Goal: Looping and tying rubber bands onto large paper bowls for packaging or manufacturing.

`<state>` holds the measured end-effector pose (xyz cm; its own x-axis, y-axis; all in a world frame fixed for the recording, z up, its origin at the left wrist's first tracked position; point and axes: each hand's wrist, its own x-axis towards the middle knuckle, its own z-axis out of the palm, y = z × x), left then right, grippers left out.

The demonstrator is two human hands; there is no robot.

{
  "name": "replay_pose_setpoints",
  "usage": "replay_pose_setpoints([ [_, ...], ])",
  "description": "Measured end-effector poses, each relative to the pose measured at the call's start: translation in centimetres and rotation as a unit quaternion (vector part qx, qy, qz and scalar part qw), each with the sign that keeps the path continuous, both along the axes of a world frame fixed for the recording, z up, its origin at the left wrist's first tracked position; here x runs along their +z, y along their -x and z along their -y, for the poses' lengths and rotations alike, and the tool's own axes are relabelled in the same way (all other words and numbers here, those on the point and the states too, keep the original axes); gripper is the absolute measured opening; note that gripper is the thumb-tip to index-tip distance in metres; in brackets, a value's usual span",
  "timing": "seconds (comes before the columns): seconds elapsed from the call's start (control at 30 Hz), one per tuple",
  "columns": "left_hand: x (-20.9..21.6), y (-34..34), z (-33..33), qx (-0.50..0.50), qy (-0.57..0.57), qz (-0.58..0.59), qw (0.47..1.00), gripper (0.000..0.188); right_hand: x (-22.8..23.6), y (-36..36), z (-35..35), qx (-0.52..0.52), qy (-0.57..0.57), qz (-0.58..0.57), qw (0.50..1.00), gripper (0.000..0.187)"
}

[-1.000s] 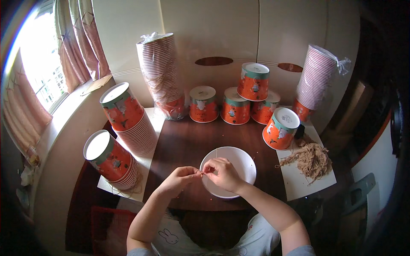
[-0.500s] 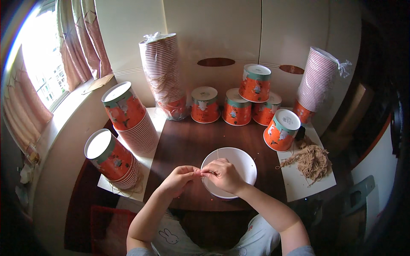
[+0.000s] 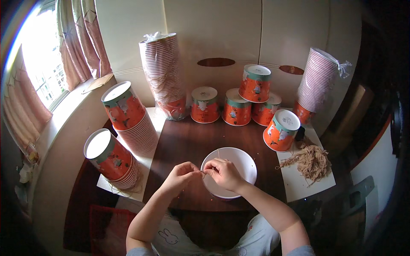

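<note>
A thin tan string (image 3: 219,152) runs up past my right hand against the far rim of a white bowl (image 3: 247,181). My right hand (image 3: 224,174) is over the left part of this bowl, its thumb and fingertips pinched together on the string. Just left of the rim, my left hand (image 3: 183,176) is closed too, fingertips meeting those of the right at the string. Most of the strand between them is hidden by my fingers.
A bundle of tan twine (image 3: 312,162) lies on a white board (image 3: 305,185) at right. Upturned orange paper buckets (image 3: 205,105) stand along the back. Bucket stacks rise at left (image 3: 136,134), and wrapped ones at back left (image 3: 160,64) and back right (image 3: 318,79).
Both hands have shifted very slightly, the fingertips still together. The right hand's fingers have lifted a little and the left hand has turned a bit. The bowl and buckets stay put.
</note>
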<state>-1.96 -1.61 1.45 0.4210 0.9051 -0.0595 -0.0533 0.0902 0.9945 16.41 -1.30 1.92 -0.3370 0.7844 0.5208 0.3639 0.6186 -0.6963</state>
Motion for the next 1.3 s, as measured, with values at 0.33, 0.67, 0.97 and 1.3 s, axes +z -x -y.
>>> replay_pose_setpoints([
  [0.33, -0.2, -0.3, -0.3, 0.076, 0.049, 0.044, 0.995, 0.006, -1.1, -0.2, -0.4, 0.007, -0.001, 0.052, 0.999, 0.003],
  [0.67, 1.2, -0.1, 0.4, -0.021, -0.038, 0.003, 0.999, 0.017, -0.3, 0.0, -0.1, -0.006, -0.006, 0.013, 1.0, 0.004],
  [0.97, 0.5, -1.0, 0.7, 0.059, -0.152, -0.116, 0.98, 0.013, -0.2, 0.0, 0.0, -0.001, -0.006, 0.027, 1.0, 0.003],
  [1.3, -0.4, -0.5, 0.3, 0.056, -0.11, -0.088, 0.989, 0.013, 0.1, -0.3, 0.2, 0.003, -0.077, 0.07, 0.995, 0.004],
])
